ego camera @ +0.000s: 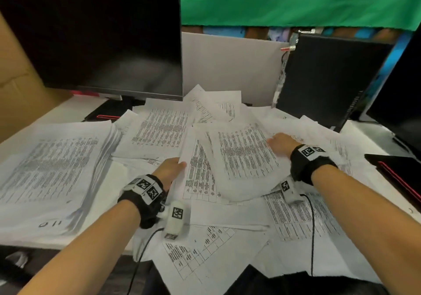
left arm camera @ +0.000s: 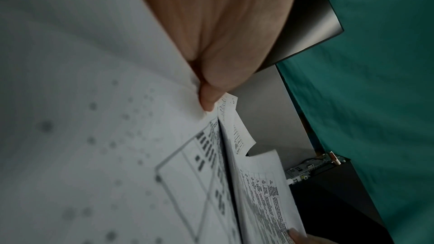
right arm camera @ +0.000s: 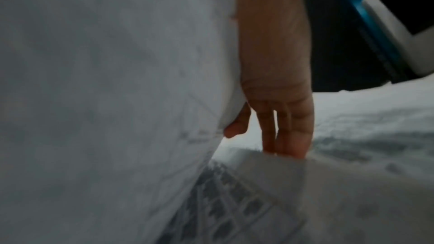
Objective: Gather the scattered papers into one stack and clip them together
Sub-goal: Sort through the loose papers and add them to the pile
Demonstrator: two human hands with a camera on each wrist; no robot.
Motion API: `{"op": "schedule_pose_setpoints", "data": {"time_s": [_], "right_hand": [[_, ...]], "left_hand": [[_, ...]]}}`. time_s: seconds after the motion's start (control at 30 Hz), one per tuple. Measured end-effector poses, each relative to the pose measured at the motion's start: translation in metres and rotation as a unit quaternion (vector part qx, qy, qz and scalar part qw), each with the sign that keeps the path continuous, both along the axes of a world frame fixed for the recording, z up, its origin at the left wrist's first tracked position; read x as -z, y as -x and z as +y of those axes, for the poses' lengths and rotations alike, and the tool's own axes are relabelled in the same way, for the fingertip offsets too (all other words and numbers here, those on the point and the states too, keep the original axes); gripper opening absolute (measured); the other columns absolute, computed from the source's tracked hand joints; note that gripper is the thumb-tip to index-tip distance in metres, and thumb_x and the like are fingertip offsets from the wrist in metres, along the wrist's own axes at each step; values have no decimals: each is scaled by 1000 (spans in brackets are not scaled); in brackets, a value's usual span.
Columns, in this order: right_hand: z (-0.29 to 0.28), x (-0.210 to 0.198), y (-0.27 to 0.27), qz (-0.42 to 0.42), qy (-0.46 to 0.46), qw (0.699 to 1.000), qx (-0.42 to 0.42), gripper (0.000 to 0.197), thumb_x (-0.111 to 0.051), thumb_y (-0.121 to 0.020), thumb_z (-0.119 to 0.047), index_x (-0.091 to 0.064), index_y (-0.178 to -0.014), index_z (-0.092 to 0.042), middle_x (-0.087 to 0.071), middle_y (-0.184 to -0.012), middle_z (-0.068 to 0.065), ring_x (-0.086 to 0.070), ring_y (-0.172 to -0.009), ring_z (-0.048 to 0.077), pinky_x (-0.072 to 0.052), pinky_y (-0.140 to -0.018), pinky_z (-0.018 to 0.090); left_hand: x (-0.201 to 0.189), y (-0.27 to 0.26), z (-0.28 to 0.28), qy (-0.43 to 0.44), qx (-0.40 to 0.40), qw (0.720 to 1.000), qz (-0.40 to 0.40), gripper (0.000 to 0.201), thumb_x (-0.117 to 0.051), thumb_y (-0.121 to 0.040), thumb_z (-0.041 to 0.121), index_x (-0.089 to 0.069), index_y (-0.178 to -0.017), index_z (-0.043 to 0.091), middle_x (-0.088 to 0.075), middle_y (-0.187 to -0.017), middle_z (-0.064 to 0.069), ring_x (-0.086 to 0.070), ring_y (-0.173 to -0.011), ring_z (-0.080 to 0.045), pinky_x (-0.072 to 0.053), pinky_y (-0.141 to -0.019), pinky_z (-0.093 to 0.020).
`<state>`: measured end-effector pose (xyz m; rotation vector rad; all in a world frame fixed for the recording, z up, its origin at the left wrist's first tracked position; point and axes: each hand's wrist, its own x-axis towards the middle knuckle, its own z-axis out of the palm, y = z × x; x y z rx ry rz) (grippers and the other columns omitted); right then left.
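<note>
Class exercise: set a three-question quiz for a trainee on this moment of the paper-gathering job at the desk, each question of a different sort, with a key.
1. True or false: the left hand grips the bundle of papers by its edge.
2. Where is the thick stack of papers? A) left of the bundle B) behind the monitor C) on the floor
3. Fill in: the right hand rests on the bundle's ____ side.

Key: 1 true; 2 A; 3 right.

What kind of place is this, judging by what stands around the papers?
Probably an office desk or computer workstation: a dark monitor stands at the back left, a black computer case at the right, and printed papers cover the desk.
</note>
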<state>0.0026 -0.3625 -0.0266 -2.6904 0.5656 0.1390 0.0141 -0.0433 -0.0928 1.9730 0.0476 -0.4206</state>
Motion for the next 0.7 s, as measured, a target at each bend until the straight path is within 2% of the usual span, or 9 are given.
{"op": "schedule_pose_setpoints", "data": {"time_s": [0.13,0.2,0.23,0.33,0.4,0.47,0.53,0.6,0.7], "right_hand": [[25,12,-5,-6,-111,994,-12,50,-53,-101,-24,-42,-139,7,-53,-137,14,-50,-128,37,-41,-102,36],[30,15,-5,-13,-163,986,-29,50,-62,-96,-19,-44,-137,4,-51,-133,4,-52,-126,33,-41,-100,32],[29,18,-6,-10,-212,977,-23,47,-63,-95,-13,-46,-135,4,-55,-134,7,-54,-124,33,-43,-102,34],[25,23,-2,9,-381,924,19,36,-55,-96,3,-54,-131,3,-61,-132,18,-59,-120,35,-48,-103,47],[25,31,7,32,-408,912,31,36,-50,-95,8,-54,-130,2,-62,-130,21,-59,-120,38,-46,-104,53],[32,39,18,60,-424,904,12,39,-49,-95,8,-51,-133,-1,-61,-130,20,-60,-118,39,-47,-102,55],[41,40,29,79,-426,901,-32,36,-52,-96,4,-51,-131,-3,-63,-126,13,-65,-109,31,-57,-91,40],[47,30,36,71,-400,912,-64,29,-56,-96,-2,-56,-125,-5,-66,-122,9,-67,-103,25,-59,-82,29],[39,19,39,-26,-399,915,-47,26,-62,-95,-14,-64,-120,-7,-68,-123,12,-66,-109,25,-51,-99,37]], "left_hand": [[3,-3,0,5,-14,1000,7,39,-41,-99,21,-49,-131,0,-53,-134,-16,-48,-125,-33,-37,-107,-46],[7,-6,0,7,-20,1000,8,37,-41,-98,18,-51,-128,-2,-55,-131,-16,-50,-122,-33,-38,-106,-44],[9,-8,0,14,-26,1000,9,34,-41,-98,16,-55,-123,-2,-59,-125,-15,-54,-116,-32,-41,-104,-43],[7,-5,0,68,-43,996,35,26,-40,-98,11,-63,-98,-3,-66,-93,-16,-63,-87,-31,-55,-77,-40],[1,2,1,99,-51,992,53,32,-39,-99,10,-57,-74,3,-57,-71,-10,-54,-64,-23,-45,-56,-27],[-6,5,2,160,-24,984,80,33,-37,-102,28,-61,-90,8,-61,-83,-8,-57,-75,-23,-43,-66,-29],[-16,9,0,152,0,986,70,39,-40,-100,39,-55,-124,13,-60,-116,-5,-57,-106,-26,-46,-89,-39],[-21,13,-4,100,13,995,6,36,-46,-99,21,-47,-134,11,-56,-129,-8,-53,-117,-28,-43,-101,-47],[-35,22,-5,160,21,985,-68,34,-44,-99,7,-48,-132,15,-62,-123,-7,-61,-108,-23,-51,-91,-40]]}}
